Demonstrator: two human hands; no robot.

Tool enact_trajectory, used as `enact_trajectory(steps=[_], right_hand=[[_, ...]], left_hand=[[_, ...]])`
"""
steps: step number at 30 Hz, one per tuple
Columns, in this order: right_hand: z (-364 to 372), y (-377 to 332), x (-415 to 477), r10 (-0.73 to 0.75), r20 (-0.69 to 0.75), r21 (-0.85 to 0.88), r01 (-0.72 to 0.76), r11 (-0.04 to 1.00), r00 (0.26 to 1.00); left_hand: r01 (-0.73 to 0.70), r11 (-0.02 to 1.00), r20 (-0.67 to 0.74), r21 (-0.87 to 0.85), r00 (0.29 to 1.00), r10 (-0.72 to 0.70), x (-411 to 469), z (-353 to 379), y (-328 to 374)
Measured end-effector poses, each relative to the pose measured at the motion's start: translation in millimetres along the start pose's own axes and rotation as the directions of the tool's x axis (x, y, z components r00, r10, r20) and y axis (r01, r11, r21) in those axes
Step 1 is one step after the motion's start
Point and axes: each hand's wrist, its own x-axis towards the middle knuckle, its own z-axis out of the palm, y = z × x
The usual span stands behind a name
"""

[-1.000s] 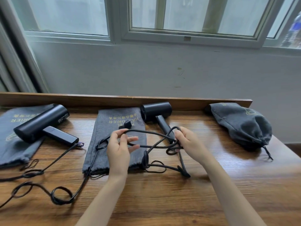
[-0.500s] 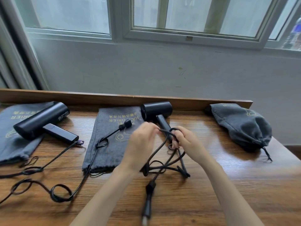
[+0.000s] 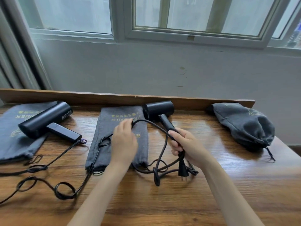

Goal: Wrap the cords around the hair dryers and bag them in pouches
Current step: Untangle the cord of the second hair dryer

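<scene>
Centre frame, on the wooden worktop [image 3: 162,201]: black hair dryer [image 3: 158,109], its handle and gathered cord [image 3: 164,144] clasped in the right hand [image 3: 187,147], grip closed, plug [image 3: 183,170] hanging below. The left hand [image 3: 124,141] pinches the cord's loop over a flat grey pouch [image 3: 105,128]. Left of frame: second dryer [image 3: 44,119] lying on another pouch [image 3: 9,136], loose cord [image 3: 65,191] trailing. Right of frame: filled pouch [image 3: 244,126], drawstring cinched.

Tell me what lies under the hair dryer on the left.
A flat grey pouch lies under the hair dryer; its handle reaches out over the wooden table. The pouch's middle, directly beneath, is covered.
</scene>
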Motion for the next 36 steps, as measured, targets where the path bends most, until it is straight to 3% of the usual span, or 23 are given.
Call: enact_trajectory(steps=[1, 3, 5, 6, 9, 11, 15, 18, 22, 27, 29, 31, 33, 35, 36], right_hand=[[1.6, -0.5, 0.0, 0.003, 0.002, -0.025, -0.003, 1.000, 1.000], [4.0, -1.6, -1.9, 0.014, 0.001, -0.054, -0.014, 0.998, 1.000], [5.1, -2.2, -4.3, 0.017, 0.002, -0.049, -0.017, 0.999, 1.000], [5.1, -2.4, -5.5, 0.024, 0.004, -0.029, -0.024, 0.999, 1.000], [3.1, -2.4, -9.2, 0.063, 0.002, 0.070, -0.063, 0.996, 0.998], [0.5, -3.1, -10.1, 0.079, -0.015, 0.131, -0.076, 0.988, 0.997], [-5.7, -7.4, -10.1, 0.148, -0.050, 0.153, -0.139, 0.978, 0.988], [-6.6, -2.1, -13.3, 0.170, -0.014, 0.037, -0.170, 0.985, 0.985], [-4.0, 5.3, -12.9, 0.112, -0.022, -0.003, -0.112, 0.994, 0.994], [1.1, -0.6, -7.1, 0.090, -0.219, 0.241, -0.036, 0.970, 0.971], [1.5, -4.1, -6.3, 0.077, -0.231, 0.316, 0.000, 0.949, 0.970], [2.0, -6.6, -5.1, 0.061, -0.208, 0.401, 0.029, 0.916, 0.976], [3.7, -8.6, -4.0, 0.031, -0.196, 0.440, 0.060, 0.896, 0.980], [6.5, -9.3, -3.5, -0.014, -0.206, 0.420, 0.102, 0.902, 0.978], [7.1, -9.7, -3.3, -0.045, -0.214, 0.393, 0.129, 0.910, 0.976]], left_hand=[[-0.169, 0.985, -0.015, 0.036, 0.985, 0.170, -4.1, 1.5, 7.6], [-0.498, 0.864, 0.016, 0.079, 0.867, 0.498, -8.6, 3.2, 24.1], [-0.663, 0.732, 0.112, 0.157, 0.748, 0.654, -12.9, 5.4, 37.5], [-0.690, 0.700, 0.135, 0.186, 0.723, 0.677, -12.3, 6.4, 40.7], [-0.706, 0.685, 0.171, 0.183, 0.709, 0.685, -7.3, 5.6, 40.3], [-0.660, 0.739, 0.149, 0.136, 0.751, 0.644, -7.3, -0.5, 38.5], [-0.397, 0.917, -0.123, 0.030, 0.909, 0.398, -3.5, -18.8, 36.7], [-0.229, 0.973, -0.313, -0.018, 0.926, 0.212, 15.4, -37.7, 26.9], [-0.170, 0.984, -0.168, 0.048, 0.970, 0.175, 33.2, -34.3, 14.8], [-0.109, 0.988, 0.052, 0.105, 0.993, 0.104, 27.0, -5.0, -6.6], [-0.183, 0.968, 0.009, 0.174, 0.983, 0.184, 16.4, 1.2, -6.6], [-0.324, 0.944, 0.000, 0.057, 0.946, 0.325, -0.6, -1.3, 6.0], [-0.379, 0.912, 0.149, -0.159, 0.904, 0.401, -22.6, -9.9, 25.8], [-0.406, 0.904, 0.266, -0.132, 0.864, 0.427, -41.1, -10.9, 37.8], [-0.442, 0.894, 0.259, -0.073, 0.857, 0.445, -48.3, -8.3, 37.9]])
